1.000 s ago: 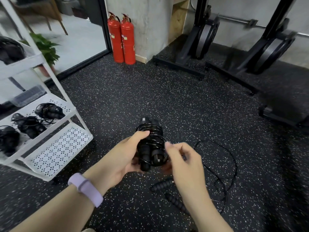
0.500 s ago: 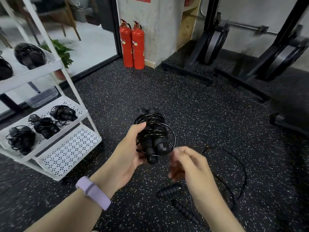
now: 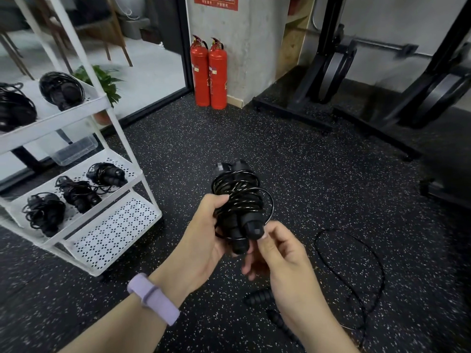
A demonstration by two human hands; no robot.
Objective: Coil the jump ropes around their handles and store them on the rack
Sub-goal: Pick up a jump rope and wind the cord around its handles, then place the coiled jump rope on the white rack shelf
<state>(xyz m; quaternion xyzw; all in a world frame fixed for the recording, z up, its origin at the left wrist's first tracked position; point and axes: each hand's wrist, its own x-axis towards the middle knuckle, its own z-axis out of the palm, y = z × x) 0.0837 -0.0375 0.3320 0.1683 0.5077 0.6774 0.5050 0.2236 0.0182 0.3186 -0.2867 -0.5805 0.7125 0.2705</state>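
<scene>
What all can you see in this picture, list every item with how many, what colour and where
Coiled jump rope: one, black, held in front of the person.
Loose jump rope: one, black, on the floor at right.
Stored jump ropes: five visible, black; three on the rack's middle shelf, two on the upper shelf.
Rack: one, white, at left.
Plastic box: one, clear, behind the rack.
Fire extinguishers: two, red, against the concrete pillar.
Plant: one, green, behind the rack.
Weight stands: two, black, far right.
Wristband: one, lilac, left wrist.
Left hand: grips the coiled rope.
Right hand: pinches its last loop.
</scene>
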